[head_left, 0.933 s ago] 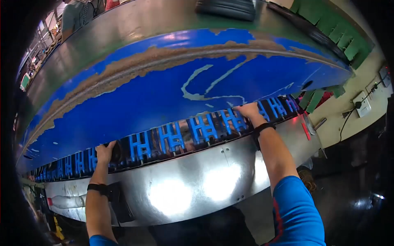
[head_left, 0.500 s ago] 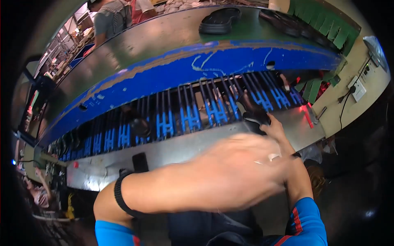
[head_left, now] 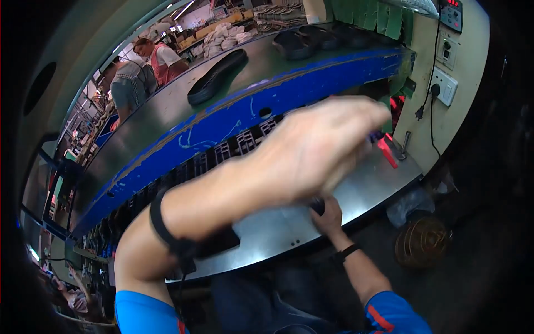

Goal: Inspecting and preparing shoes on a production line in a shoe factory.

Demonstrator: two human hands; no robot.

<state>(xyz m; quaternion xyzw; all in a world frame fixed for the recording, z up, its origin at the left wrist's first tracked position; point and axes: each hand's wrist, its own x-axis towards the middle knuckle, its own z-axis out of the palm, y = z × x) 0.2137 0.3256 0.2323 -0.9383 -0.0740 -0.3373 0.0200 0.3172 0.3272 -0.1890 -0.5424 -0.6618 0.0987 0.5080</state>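
- People (head_left: 162, 65) stand far back on the left, and one has a red apron on over a white top.
- Green worktop (head_left: 167, 114) runs up across the back, with a blue board (head_left: 240, 118) along its front edge.
- One black shoe sole (head_left: 218, 78) lies by itself on the green worktop.
- Dark bars (head_left: 245, 143) stand in a row below the blue board.
- Shiny metal worktop (head_left: 272, 232) is closer, partly behind the left arm.
- More black soles (head_left: 293, 45) sit at the back, to the right of the lone one.
- Black piece (head_left: 317, 205) is in the right hand (head_left: 328, 217), over the metal worktop. The fingers are closed on it, and most of it is hidden.
- Left hand (head_left: 334, 142) is up high in front, all blurry. I cannot tell if it is wide or narrow, or if it holds anything.
- Red strip (head_left: 387, 153) lies at the metal worktop's right end.
- Round wire thing (head_left: 421, 242) is low on the right.
- Black plug (head_left: 435, 89) is in the wall.
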